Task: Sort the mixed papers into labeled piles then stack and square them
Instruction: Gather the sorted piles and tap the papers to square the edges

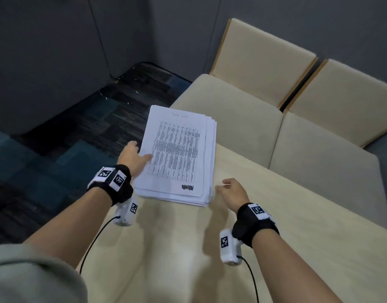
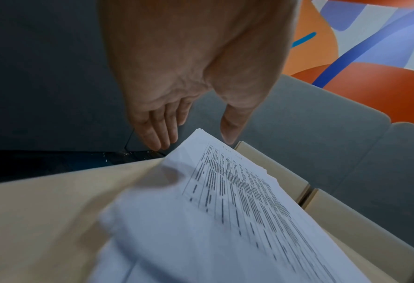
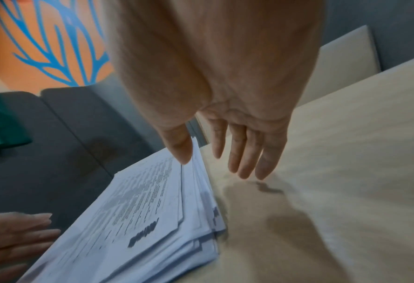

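Note:
A thick, uneven stack of white printed papers (image 1: 177, 158) (image 2: 225, 220) (image 3: 140, 220) lies on the beige table (image 1: 275, 237), its far end jutting past the table's far-left corner. The top sheet shows a dense printed table. My left hand (image 1: 141, 150) (image 2: 196, 141) is at the stack's left edge with straight fingers, and its thumb rests on the top sheet. My right hand (image 1: 223, 185) (image 3: 214, 168) hovers over the table beside the stack's near right corner, fingers relaxed, holding nothing; its thumb tip is close to the stack's right edge.
Beige cushioned seats (image 1: 231, 110) with upright backrests (image 1: 264, 62) stand beyond the table. Dark patterned carpet (image 1: 68, 138) and grey partition walls (image 1: 57, 51) lie to the left. The table's left edge runs just under my left wrist. Cables hang from both wrist cameras.

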### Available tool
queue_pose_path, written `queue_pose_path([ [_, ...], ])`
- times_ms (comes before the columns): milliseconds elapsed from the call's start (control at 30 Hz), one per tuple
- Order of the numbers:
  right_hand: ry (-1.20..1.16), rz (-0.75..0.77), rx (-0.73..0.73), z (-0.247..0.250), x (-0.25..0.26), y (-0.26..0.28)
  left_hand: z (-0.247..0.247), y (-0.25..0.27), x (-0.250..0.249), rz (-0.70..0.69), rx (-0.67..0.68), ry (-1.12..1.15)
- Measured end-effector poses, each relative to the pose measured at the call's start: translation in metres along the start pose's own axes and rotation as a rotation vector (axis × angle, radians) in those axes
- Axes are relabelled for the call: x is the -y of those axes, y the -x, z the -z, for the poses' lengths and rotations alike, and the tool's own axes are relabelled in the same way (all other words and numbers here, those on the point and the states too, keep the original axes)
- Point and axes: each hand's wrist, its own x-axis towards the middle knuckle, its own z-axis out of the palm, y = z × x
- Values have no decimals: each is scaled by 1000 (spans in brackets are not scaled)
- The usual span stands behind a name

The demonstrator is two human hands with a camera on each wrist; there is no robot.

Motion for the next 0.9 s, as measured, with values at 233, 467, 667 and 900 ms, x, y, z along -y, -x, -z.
queue_pose_path([
  [233, -334, -113, -115, -20, 32, -75, -15, -49, -4, 30, 47, 134],
  [467, -101, -86, -139, -31, 59, -98, -46, -27, -10, -121, -114, -466],
  [667, -368, -99, -72, -37, 60, -87, -60, -17, -19, -36, -185, -416],
  [900, -438, 4, 20, -11, 32, -26, -72, 21, -16, 184, 84, -225],
])
